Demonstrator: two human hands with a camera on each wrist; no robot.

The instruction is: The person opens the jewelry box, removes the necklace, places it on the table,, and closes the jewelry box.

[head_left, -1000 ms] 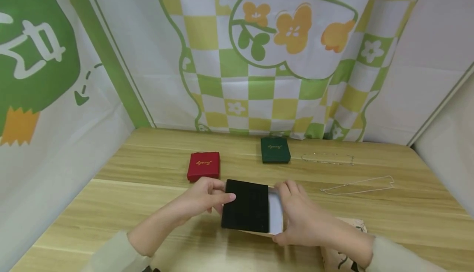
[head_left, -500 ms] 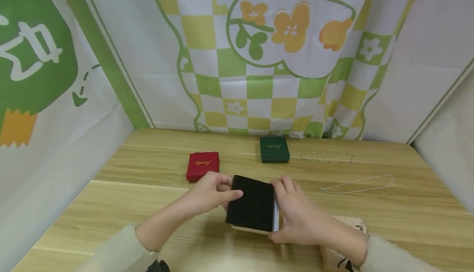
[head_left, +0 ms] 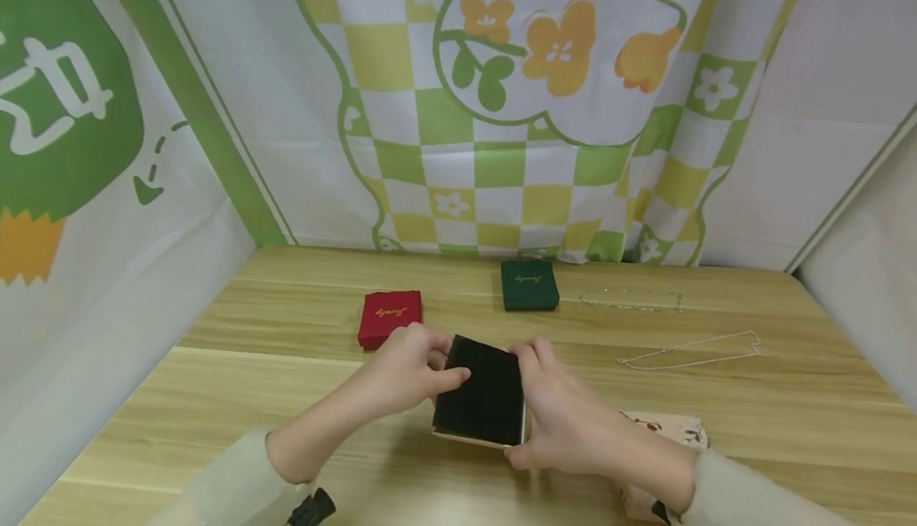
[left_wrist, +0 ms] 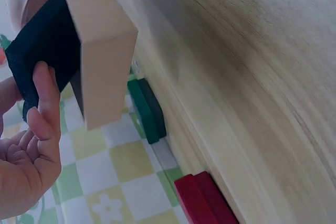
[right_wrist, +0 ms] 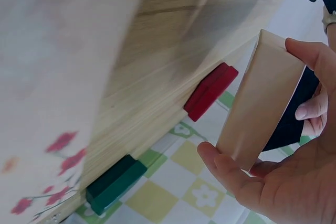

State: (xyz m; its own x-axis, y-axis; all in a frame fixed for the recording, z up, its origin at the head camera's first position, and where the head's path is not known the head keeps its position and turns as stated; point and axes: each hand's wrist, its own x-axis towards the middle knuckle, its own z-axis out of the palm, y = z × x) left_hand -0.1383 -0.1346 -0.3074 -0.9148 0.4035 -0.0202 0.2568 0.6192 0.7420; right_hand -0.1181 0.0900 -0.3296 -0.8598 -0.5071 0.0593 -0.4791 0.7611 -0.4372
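Observation:
A square black jewelry-box insert (head_left: 476, 403) lies over the open side of a cream box (right_wrist: 265, 95), slightly tilted above the wooden table. My left hand (head_left: 411, 371) pinches the insert at its left edge, thumb on top and fingers beneath. My right hand (head_left: 562, 418) grips the box by its opposite sides, thumb at the near edge and fingers at the far one. In the left wrist view the insert (left_wrist: 47, 43) stands at an angle to the box (left_wrist: 107, 72), with a gap between them on the left hand's side. The box's inside is hidden.
A red jewelry box (head_left: 389, 319) sits just beyond my left hand, a green one (head_left: 529, 285) farther back. Two thin necklaces, one chain (head_left: 688, 351) nearer and another (head_left: 630, 301) behind, lie at the right. A cream floral-printed lid (head_left: 680, 430) is partly under my right forearm.
The insert and box have come together: the white interior strip visible earlier at the right is now covered. My right hand has shifted left with the box.

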